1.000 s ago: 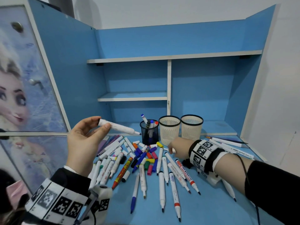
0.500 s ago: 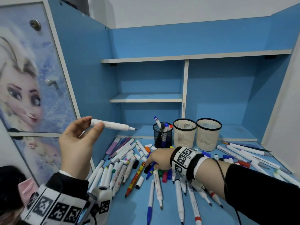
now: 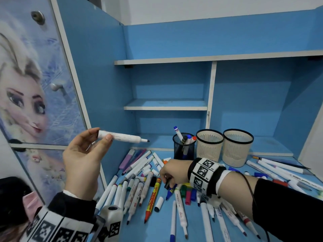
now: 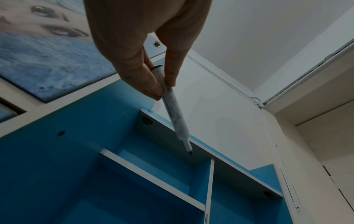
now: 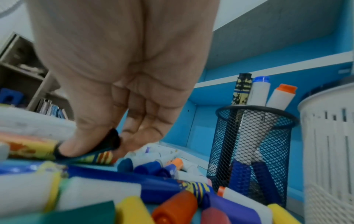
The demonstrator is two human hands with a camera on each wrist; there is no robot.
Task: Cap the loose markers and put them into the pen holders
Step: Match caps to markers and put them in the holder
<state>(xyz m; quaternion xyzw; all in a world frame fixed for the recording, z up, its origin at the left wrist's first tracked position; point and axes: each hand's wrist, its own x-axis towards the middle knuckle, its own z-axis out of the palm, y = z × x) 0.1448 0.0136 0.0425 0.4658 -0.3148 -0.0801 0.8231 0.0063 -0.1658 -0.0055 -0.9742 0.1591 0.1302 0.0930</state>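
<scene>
At about nine o'clock in the head view, the left hand [image 3: 82, 165] is raised above the desk, higher and nearer the cabinet side than a second ago. Its thumb and fingers pinch the rear end of an uncapped white marker [image 3: 122, 136]. The barrel runs out toward three o'clock, black tip bare and pointing at the black mesh holder [image 3: 183, 149]. In the left wrist view the marker [image 4: 174, 115] leaves the fingertips [image 4: 151, 89] and slants away toward five o'clock.

Since the earlier frames the right hand [image 3: 173, 173] has travelled from the right part of the marker pile [image 3: 139, 182] toward its middle, and now sits low at about six o'clock. Its thumb and fingers are closed on a black cap [image 3: 168, 182], pinched just above the desk [image 3: 157, 229]. The right wrist view shows the cap [image 5: 112, 139] clamped between thumb and fingertips, touching the markers lying under it.

The cap is well apart from the marker tip, lower and toward four o'clock of it. At about two o'clock the mesh holder contains a few capped markers, beside two white holders [image 3: 209, 145].
</scene>
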